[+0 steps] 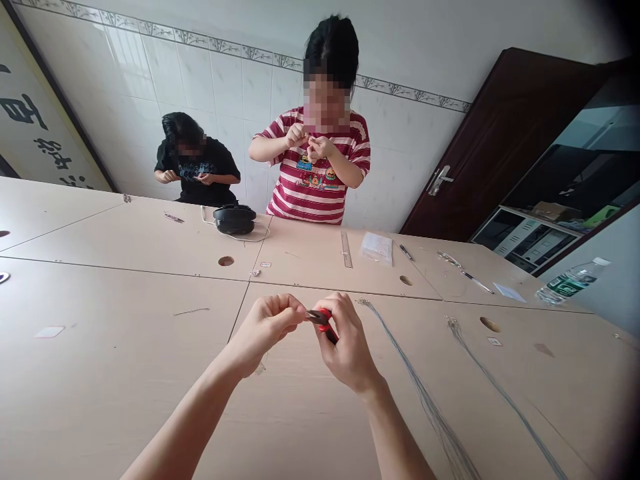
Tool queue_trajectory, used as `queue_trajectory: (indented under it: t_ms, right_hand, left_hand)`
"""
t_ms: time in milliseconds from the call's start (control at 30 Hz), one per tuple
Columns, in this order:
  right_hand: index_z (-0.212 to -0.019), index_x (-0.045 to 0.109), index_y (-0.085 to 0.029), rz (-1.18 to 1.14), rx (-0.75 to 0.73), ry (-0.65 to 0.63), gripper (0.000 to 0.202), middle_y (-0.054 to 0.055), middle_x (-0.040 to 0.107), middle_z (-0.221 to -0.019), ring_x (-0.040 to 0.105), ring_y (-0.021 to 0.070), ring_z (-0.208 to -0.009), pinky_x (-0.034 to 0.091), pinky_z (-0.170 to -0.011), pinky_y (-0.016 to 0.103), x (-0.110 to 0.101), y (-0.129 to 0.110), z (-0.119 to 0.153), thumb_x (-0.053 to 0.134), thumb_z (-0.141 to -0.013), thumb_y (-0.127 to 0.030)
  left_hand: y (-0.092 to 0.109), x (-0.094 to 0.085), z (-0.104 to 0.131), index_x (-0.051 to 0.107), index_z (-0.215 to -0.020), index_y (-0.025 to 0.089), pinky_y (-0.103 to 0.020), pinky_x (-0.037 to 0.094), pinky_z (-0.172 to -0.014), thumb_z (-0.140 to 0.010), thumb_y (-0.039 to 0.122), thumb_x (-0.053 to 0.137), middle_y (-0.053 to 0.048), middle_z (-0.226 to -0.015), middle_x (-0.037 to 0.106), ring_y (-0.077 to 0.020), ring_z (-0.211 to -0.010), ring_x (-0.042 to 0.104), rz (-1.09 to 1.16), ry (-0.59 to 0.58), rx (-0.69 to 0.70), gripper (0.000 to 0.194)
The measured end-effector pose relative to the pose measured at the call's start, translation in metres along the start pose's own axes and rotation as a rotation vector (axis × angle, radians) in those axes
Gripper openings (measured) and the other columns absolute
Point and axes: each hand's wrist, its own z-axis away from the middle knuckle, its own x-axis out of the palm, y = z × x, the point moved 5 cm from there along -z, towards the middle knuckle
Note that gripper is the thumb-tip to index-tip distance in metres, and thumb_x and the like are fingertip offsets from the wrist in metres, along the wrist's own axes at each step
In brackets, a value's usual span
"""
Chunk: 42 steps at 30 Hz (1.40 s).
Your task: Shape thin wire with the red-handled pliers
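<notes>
Red-and-black pliers [327, 325] are gripped in my right hand [350, 347], their dark jaws pointing left. Thumb and forefinger of my left hand [265, 330] are pinched together right at the plier tips; whatever sits between them is too small to make out. Under my left wrist a thin strand with a small pale piece [261, 367] shows against the table. Just right of my right hand lies a bundle of thin grey-blue cords [400, 353] with metal ends. Farther right runs a second bundle of cords [493, 377].
Across the table [150, 400] two people work with their hands. A black device with a white cable [235, 219], a ruler [346, 249], a plastic bag [377, 248], pens [407, 253] and a water bottle [573, 281] lie beyond my hands. The tabletop has round holes [490, 324].
</notes>
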Motion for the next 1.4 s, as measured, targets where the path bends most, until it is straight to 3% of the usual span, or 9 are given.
queue_trajectory:
  t_ms: [567, 1000, 1167, 1400]
  right_hand:
    - [-0.091, 0.045, -0.023, -0.047, 0.015, -0.007, 0.026, 0.003, 0.050, -0.083, 0.044, 0.0183, -0.079, 0.041, -0.071, 0.032, -0.002, -0.001, -0.001, 0.046, -0.080, 0.001]
    - [-0.089, 0.046, -0.023, -0.105, 0.039, -0.006, 0.015, 0.002, 0.051, -0.081, 0.045, 0.0174, -0.077, 0.043, -0.069, 0.031, -0.004, -0.004, -0.002, 0.047, -0.088, -0.008]
    - [-0.097, 0.051, -0.022, -0.093, 0.116, 0.003, 0.011, 0.003, 0.053, -0.085, 0.049, 0.0180, -0.080, 0.044, -0.073, 0.033, -0.005, 0.001, -0.002, 0.048, -0.089, -0.014]
    - [-0.101, 0.051, -0.021, 0.117, 0.212, 0.009, 0.029, 0.004, 0.055, -0.090, 0.050, 0.0218, -0.087, 0.044, -0.078, 0.038, -0.004, 0.012, 0.001, 0.049, -0.077, -0.006]
  left_hand:
    - [0.000, 0.000, -0.001, 0.057, -0.070, 0.016, -0.028, 0.009, -0.051, -0.078, 0.029, 0.057, 0.008, -0.055, 0.025, -0.0077, -0.053, 0.014, 0.018, -0.027, 0.009, 0.015]
    - [0.003, 0.000, 0.001, 0.056, -0.067, 0.017, -0.027, 0.009, -0.051, -0.075, 0.027, 0.063, 0.008, -0.053, 0.028, -0.0072, -0.051, 0.014, 0.033, -0.011, -0.009, 0.015]
    - [0.006, -0.005, 0.002, 0.055, -0.066, 0.018, -0.026, 0.011, -0.051, -0.075, 0.028, 0.063, 0.009, -0.051, 0.025, -0.0077, -0.051, 0.014, 0.057, 0.086, 0.010, 0.015]
    - [0.008, -0.019, 0.001, 0.053, -0.062, 0.018, -0.025, 0.015, -0.051, -0.072, 0.028, 0.062, 0.009, -0.051, 0.024, -0.0079, -0.051, 0.017, 0.050, 0.315, 0.061, 0.017]
